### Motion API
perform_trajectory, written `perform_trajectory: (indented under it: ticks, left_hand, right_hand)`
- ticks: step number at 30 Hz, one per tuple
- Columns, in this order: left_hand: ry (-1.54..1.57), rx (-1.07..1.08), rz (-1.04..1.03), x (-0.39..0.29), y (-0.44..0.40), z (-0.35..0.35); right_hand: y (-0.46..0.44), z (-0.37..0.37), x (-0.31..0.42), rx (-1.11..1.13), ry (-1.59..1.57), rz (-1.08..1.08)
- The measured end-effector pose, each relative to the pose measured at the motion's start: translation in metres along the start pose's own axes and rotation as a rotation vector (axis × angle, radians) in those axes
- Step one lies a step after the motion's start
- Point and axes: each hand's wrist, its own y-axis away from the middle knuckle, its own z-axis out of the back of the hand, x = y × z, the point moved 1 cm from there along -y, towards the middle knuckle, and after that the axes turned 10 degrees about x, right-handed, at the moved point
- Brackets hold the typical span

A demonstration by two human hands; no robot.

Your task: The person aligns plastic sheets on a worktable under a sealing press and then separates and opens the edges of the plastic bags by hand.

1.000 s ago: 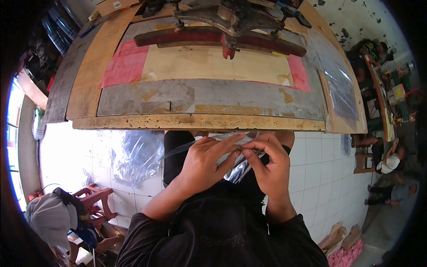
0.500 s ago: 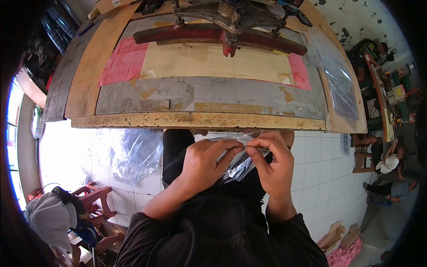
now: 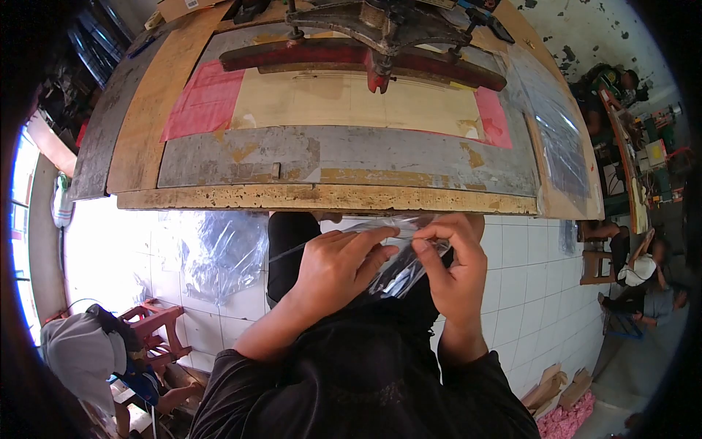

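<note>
Clear, shiny plastic film [image 3: 397, 276] lies over my lap below the table edge, bunched between my hands. My left hand [image 3: 334, 265] is on its left side, the fingers bent and closing on the film near the fingertips. On the right, my right hand [image 3: 455, 265] pinches the film between thumb and forefinger. A small gap separates the two sets of fingertips. A thin strip of film trails out to the left, past my left wrist.
Ahead stands a worn table [image 3: 329, 197] with a red metal press bar [image 3: 314, 55] over a pale sheet [image 3: 307, 99]. More plastic [image 3: 223, 256] hangs at the left. A person in a grey cap [image 3: 84, 355] sits lower left; other people are at the right.
My hands have moved slightly apart, my right hand shifting to the right. The film between them has changed shape and shows more below my fingers.
</note>
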Motion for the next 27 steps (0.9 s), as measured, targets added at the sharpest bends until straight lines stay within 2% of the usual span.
perform_trajectory:
  ticks: [3, 5, 7, 10, 17, 20, 22, 23, 25, 27]
  left_hand:
    - [-0.012, 0.054, 0.096, 0.007, 0.007, 0.007]
    - [-0.047, 0.007, 0.144, 0.016, 0.013, 0.014]
    - [-0.082, 0.003, 0.169, 0.021, 0.020, 0.023]
    - [-0.092, -0.061, 0.334, 0.022, 0.026, 0.034]
    - [-0.182, -0.053, 0.350, 0.030, 0.031, 0.053]
    - [-0.351, -0.071, 0.300, 0.028, 0.027, 0.060]
    - [-0.248, -0.141, 0.151, 0.030, 0.026, 0.061]
    - [-0.251, -0.143, 0.150, 0.033, 0.027, 0.061]
    - [0.123, -0.071, 0.133, 0.039, 0.029, 0.063]
    - [0.158, -0.053, 0.177, 0.036, 0.031, 0.070]
  right_hand:
    - [0.005, 0.012, -0.007, -0.118, -0.024, -0.009]
    - [0.007, 0.022, -0.008, -0.190, -0.014, -0.001]
    - [0.010, 0.028, -0.004, -0.267, -0.189, 0.009]
    - [0.016, 0.043, -0.012, -0.308, -0.123, 0.097]
    - [0.021, 0.068, -0.015, -0.346, -0.121, 0.062]
    - [0.025, 0.074, -0.018, -0.397, -0.105, 0.030]
    - [0.028, 0.081, -0.022, -0.424, -0.122, 0.019]
    - [0.030, 0.085, -0.024, -0.435, -0.138, -0.007]
    - [0.030, 0.089, -0.027, -0.444, -0.156, -0.027]
    - [0.027, 0.091, -0.031, -0.467, -0.255, -0.059]
